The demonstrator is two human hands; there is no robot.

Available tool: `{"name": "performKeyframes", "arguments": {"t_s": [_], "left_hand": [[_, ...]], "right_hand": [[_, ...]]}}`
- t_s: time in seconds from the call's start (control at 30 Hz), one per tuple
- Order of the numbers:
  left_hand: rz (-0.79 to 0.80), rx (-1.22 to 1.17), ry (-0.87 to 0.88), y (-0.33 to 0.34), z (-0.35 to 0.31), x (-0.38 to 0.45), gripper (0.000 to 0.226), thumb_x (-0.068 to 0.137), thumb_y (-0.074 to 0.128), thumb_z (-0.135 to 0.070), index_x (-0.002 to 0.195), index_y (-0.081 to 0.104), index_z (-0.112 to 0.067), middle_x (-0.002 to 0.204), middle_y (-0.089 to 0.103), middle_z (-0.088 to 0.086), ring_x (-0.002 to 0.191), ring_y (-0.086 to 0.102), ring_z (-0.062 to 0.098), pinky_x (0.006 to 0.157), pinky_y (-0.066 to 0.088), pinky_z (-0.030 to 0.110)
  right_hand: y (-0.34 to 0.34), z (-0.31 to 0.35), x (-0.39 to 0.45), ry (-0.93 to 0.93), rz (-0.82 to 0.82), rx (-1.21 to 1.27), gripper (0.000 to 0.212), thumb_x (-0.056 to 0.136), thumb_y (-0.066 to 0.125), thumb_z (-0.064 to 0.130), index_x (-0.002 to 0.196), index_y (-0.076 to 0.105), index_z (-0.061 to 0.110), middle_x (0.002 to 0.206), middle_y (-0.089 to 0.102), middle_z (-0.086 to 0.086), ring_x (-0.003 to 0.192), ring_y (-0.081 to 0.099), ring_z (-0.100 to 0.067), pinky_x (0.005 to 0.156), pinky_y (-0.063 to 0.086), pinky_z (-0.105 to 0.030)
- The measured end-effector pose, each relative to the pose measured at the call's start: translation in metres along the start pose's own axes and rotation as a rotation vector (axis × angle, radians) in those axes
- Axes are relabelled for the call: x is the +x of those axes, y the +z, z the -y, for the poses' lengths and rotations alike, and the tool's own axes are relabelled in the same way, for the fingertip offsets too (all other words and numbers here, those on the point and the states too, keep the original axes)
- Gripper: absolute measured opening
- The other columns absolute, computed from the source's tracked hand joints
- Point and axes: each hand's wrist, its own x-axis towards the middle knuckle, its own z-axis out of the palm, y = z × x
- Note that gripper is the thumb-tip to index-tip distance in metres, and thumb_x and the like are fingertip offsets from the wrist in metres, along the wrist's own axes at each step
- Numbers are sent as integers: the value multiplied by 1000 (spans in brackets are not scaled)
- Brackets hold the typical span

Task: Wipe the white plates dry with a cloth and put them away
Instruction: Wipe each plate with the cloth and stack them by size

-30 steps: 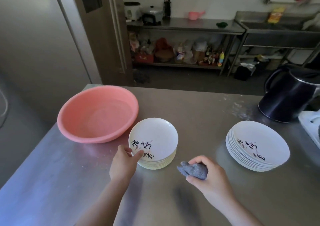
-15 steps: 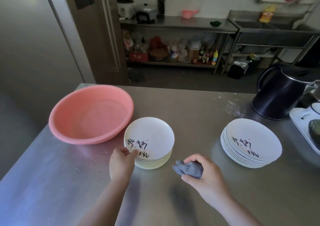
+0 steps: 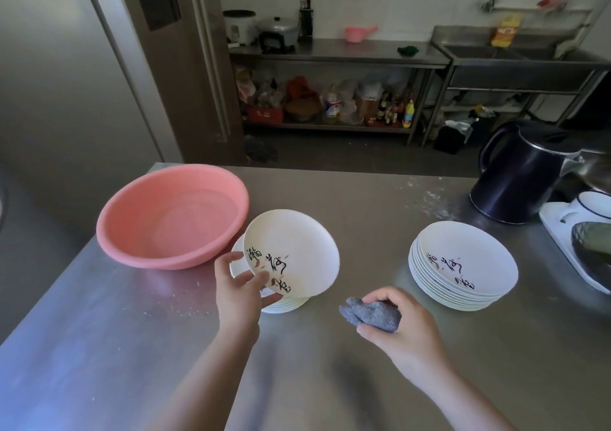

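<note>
Left hand (image 3: 238, 293) pinches glossy round plate (image 3: 294, 252) (tilted); right hand (image 3: 405, 328) grips crumpled cloth (image 3: 370, 312).

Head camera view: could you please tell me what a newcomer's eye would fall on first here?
Probably the tilted white plate at the centre, which the left hand grips by its near rim above the left stack. Next, the big pink basin to its left on the steel table. To the right, the right hand holds a grey cloth, before the right stack.
</note>
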Motion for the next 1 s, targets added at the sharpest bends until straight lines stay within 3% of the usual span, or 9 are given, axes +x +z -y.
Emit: {"name": "performKeyframes", "arguments": {"t_s": [0.17,0.43,0.6,0.8,1.0], "left_hand": [[176,-49,-55,23,4,-44,47,87,55,15,117,45,-20,96,69,16,84,69,33,53,59,38],[278,57,-184,62,74,-109,43,87,56,14,111,48,-20,96,71,17,81,71,35,52,58,37],[312,105,-270,72,118,-147,42,87,56,16,113,49,-17,97,70,21,67,72,28,48,56,35],[337,152,-327,74,154,-175,44,86,54,19,111,48,-17,84,74,14,59,69,29,50,58,42],[274,215,-328,76,171,-177,46,85,52,21,104,47,-21,89,72,16,57,69,26,50,58,45]], "right_hand": [[-44,-15,-20,34,-91,79,36,66,84,5,85,66,29,86,68,17,79,63,-3,68,47,-15],[-109,-70,-62,94,-178,116,34,66,83,0,84,65,23,68,66,16,52,56,-1,51,38,-12],[-124,-106,-81,116,-184,105,34,66,83,-2,83,65,21,80,69,18,70,60,2,63,43,-10],[-126,-144,-96,177,-116,62,40,66,81,1,86,63,32,84,67,17,72,60,-6,64,46,-26],[-118,-155,-99,172,-51,8,40,64,80,5,87,63,34,97,67,10,89,62,-10,73,44,-24]]}}
